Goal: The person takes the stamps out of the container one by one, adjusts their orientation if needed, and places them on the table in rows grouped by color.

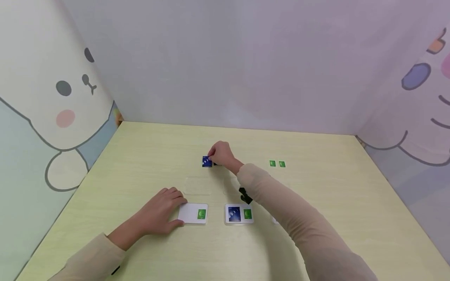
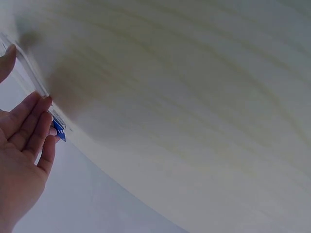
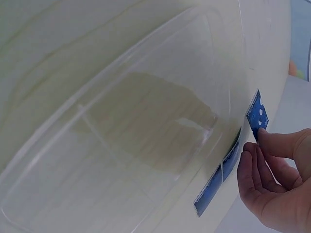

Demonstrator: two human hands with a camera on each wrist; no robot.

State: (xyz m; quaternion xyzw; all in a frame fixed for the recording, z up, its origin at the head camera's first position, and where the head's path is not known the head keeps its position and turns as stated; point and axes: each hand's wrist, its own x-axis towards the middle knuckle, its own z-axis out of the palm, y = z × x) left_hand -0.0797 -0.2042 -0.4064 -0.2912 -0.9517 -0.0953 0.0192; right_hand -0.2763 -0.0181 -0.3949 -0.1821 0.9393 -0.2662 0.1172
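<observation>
One blue square (image 1: pixel 206 161), toward the far side of the table (image 1: pixel 316 234), is pinched at its edge by the fingers of the right hand (image 1: pixel 221 153); its clearance above the surface cannot be told. Other blue pieces (image 3: pixel 208 193) lie just beside it. Nearer, past a clear tray (image 1: pixel 198 186), the left hand's (image 1: pixel 159 212) fingers and thumb grip opposite edges of a white card (image 1: pixel 188 213). Likely faults: a marginal pinch lets the thin square slip; a dragging sleeve (image 1: pixel 281 203) shifts nearby pieces.

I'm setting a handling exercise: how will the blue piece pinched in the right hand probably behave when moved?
The blue piece is probably light, since the right hand pinches it only near one end. It looks fairly stiff, as its free part shows no obvious sag. Being thin and flat, it would likely slide rather than roll if pushed.
</observation>
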